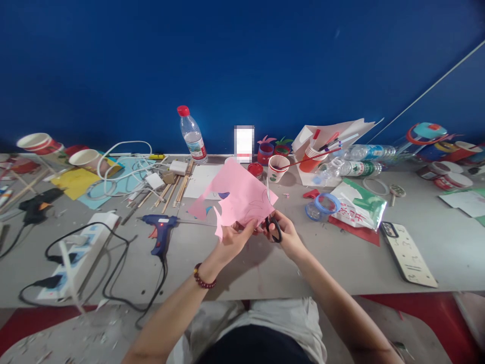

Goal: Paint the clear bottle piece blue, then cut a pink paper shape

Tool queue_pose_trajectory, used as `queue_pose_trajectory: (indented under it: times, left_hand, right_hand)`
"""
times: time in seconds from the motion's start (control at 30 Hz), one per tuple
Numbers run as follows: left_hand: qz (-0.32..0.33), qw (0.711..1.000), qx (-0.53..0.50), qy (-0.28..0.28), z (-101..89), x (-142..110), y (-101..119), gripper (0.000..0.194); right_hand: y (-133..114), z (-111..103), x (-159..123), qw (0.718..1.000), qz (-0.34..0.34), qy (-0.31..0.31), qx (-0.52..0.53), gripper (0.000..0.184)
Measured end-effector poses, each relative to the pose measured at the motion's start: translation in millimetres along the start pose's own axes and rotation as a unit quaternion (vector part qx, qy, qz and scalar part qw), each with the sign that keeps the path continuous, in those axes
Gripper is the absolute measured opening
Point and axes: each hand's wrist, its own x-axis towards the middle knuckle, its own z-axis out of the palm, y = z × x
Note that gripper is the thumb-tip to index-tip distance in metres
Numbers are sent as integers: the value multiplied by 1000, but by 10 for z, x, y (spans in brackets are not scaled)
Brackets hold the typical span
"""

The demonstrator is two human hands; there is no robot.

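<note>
Pink paper (242, 189) with ragged cut-outs along its left side is held up over the table, a drawn outline visible on its lower right part. Gripping its lower edge is my left hand (237, 237), thumb on top, with a dark red bead bracelet on the wrist. My right hand (285, 233) has its fingers in the black handles of a pair of scissors (274, 228). The scissor blades point away from me and lie at the paper's right edge. Some of my left fingers are hidden under the paper.
A blue glue gun (159, 230) lies on the left, near a white power strip (81, 258) and tangled cables. Behind the paper stand a water bottle (192, 136) and a paper cup (278, 169). To the right are a blue tape roll (327, 203) and a phone (409, 254).
</note>
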Motion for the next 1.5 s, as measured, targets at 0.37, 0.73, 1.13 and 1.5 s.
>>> queue_pose_trajectory:
  times: [0.37, 0.73, 1.13, 1.5]
  left_hand:
    - [60, 997, 45, -18, -13, -32, 11, 26]
    - [66, 996, 55, -24, -3, -19, 12, 25]
    - [52, 998, 40, -21, -31, -23, -12, 28]
    - [18, 1000, 7, -18, -50, -24, 4, 36]
  right_hand:
    - [2, 13, -15, 1000, -5, -18, 15, 66]
    - [-41, 46, -16, 1000, -9, -17, 16, 64]
    - [25, -5, -18, 1000, 13, 8, 13, 65]
    - [0, -2, -10, 1000, 15, 16, 6, 65]
